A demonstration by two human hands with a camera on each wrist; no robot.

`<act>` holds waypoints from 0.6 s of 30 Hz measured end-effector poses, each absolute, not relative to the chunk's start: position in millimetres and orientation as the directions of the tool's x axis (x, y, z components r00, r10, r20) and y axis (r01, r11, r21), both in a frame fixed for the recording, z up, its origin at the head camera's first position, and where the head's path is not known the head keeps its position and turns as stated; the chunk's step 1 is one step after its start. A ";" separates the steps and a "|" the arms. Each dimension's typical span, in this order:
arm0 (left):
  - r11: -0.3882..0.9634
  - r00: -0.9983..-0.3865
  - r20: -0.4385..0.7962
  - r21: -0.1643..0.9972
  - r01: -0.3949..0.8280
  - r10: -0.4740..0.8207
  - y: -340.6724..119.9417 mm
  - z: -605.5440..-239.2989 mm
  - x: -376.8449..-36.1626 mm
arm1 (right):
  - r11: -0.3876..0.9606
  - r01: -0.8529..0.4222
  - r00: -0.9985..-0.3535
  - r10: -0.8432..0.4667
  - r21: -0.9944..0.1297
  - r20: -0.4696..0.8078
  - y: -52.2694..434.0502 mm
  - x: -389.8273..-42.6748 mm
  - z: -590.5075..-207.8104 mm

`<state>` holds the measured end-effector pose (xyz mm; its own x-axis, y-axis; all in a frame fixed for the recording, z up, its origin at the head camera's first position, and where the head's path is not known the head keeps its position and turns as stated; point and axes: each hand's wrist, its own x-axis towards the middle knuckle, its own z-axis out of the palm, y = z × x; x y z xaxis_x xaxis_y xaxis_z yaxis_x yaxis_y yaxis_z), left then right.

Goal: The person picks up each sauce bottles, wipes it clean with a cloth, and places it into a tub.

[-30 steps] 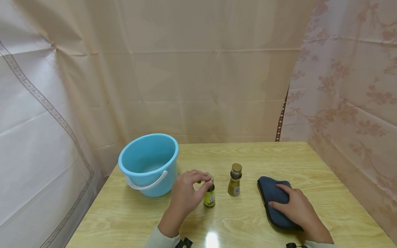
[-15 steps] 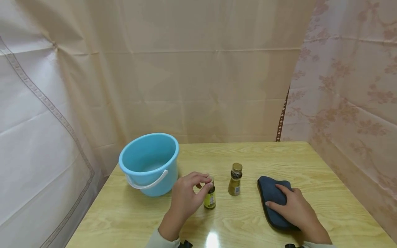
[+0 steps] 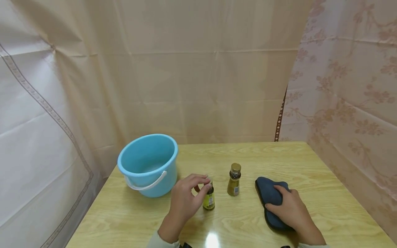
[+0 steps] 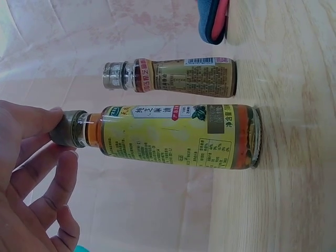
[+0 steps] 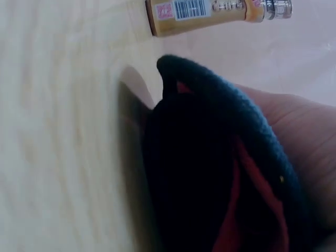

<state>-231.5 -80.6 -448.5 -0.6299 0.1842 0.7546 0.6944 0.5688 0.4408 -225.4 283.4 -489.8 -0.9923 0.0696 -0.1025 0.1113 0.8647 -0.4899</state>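
My left hand (image 3: 187,194) pinches the cap of a sesame oil bottle (image 4: 173,136) with thumb and fingertips. That bottle has a yellow-green label and stands upright on the table. Just beyond it to the right stands a second, waisted glass bottle (image 3: 234,181) with a gold cap and brown label, apart from both hands. On the right side, my right hand (image 3: 293,210) grips a soft dark blue fabric item (image 3: 274,196) from above, thumb on one side. The right wrist view shows red lining inside the item's folded edges (image 5: 226,100); its exact kind is unclear.
A light blue bucket (image 3: 172,172) with a white handle (image 3: 150,184) stands left of my left hand. The wood-grain table (image 3: 257,155) ends at a beige cloth backdrop (image 3: 201,86), with hanging cloths at both sides.
My right hand has shifted slightly left on the dark blue item, and its near end has drawn in a little. The left hand stays on the cap; both bottles stand as before.
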 end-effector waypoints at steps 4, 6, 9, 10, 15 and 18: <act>0.573 -0.627 0.758 0.436 0.693 0.181 -80.4 -448.8 -231.1 | 0.837 0.102 -0.995 0.073 -0.537 -0.075 280.7 -222.4 -491.5; 0.573 -0.629 0.757 0.439 0.692 0.179 -80.6 -449.2 -230.2 | 0.824 0.101 -0.995 0.077 -0.557 -0.067 279.7 -220.8 -492.5; 0.571 -0.639 0.749 0.451 0.686 0.175 -81.1 -449.8 -229.4 | 0.809 0.116 -0.993 0.095 -0.576 -0.067 279.5 -219.3 -493.3; 0.570 -0.643 0.745 0.456 0.683 0.175 -81.4 -449.8 -229.3 | 0.805 0.123 -0.992 0.103 -0.581 -0.068 279.8 -218.8 -493.2; 0.563 -0.653 0.735 0.467 0.682 0.181 -82.6 -449.5 -230.1 | 0.782 0.153 -0.987 0.151 -0.604 -0.054 280.0 -215.3 -492.0; 0.563 -0.645 0.742 0.460 0.687 0.181 -83.6 -449.4 -231.3 | 0.761 0.163 -0.982 0.184 -0.628 -0.032 275.7 -211.0 -490.2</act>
<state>-231.3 -83.6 -449.4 -0.6451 0.1807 0.7425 0.6867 0.5633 0.4595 -211.0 275.7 -490.2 -0.9824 0.1839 -0.0315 0.1626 0.7610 -0.6280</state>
